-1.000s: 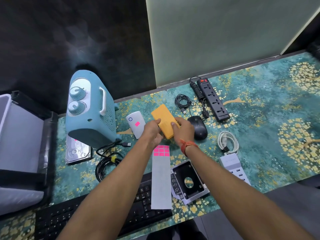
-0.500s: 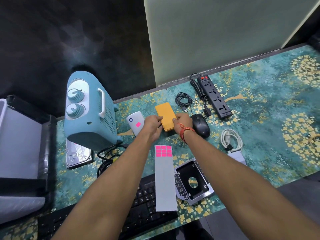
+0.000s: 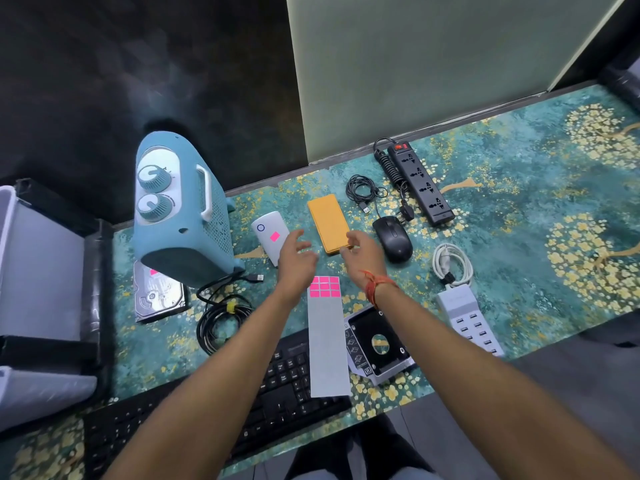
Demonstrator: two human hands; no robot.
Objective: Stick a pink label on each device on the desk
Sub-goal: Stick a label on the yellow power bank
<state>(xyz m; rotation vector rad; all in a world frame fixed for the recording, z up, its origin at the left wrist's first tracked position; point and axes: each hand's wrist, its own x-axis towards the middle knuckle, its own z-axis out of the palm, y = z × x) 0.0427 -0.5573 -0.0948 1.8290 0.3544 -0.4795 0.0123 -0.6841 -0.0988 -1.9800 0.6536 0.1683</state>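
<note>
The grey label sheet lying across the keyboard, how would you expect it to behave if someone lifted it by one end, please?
The label sheet looks thin and paper-like, so it would probably droop and weigh very little. Its near end rests raised on the keyboard, so a nudge may slide it easily.

A flat orange rectangular power bank lies face-up just beyond the fingertips of the right hand, showing no label. A long grey backing strip with a block of pink square labels at its far end lies between the wrists. A white oval device, left of the left hand, carries a pink label.
</note>
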